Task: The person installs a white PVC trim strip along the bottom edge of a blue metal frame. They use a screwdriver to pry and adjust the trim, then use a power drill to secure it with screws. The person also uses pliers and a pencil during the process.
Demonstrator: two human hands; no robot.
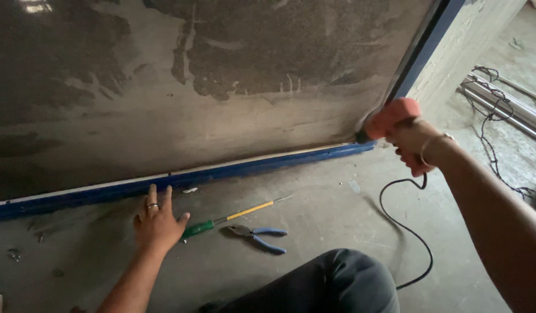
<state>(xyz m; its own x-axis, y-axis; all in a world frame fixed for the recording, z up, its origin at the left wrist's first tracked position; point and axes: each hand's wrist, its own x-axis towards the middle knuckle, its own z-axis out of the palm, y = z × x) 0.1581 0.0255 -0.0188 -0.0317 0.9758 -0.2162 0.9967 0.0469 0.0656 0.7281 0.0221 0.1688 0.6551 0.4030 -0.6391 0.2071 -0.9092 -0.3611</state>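
You are sitting on a grey concrete floor point(314, 197), facing a large dusty panel point(221, 69) in a blue frame point(250, 168). The frame is the landmark here: its bottom rail runs along the floor from lower left up to the right corner.

Your right hand point(415, 145) is at that lower right corner of the frame, with its fingers closed around the orange handle of a corded power tool point(389, 119). The tool's long axis runs from your hand toward the upper left, and its dark front end points at the frame corner and seems to touch it. Its black cord point(410, 232) hangs down and curls over the floor below the corner.

Your left hand point(158, 223) lies flat on the floor just below the bottom rail, fingers spread, holding nothing. Just right of it lies a green-handled screwdriver point(233, 217), its tip pointing right, and beside this blue-handled pliers point(259, 236). Your dark trouser knee point(337, 284) is in front.
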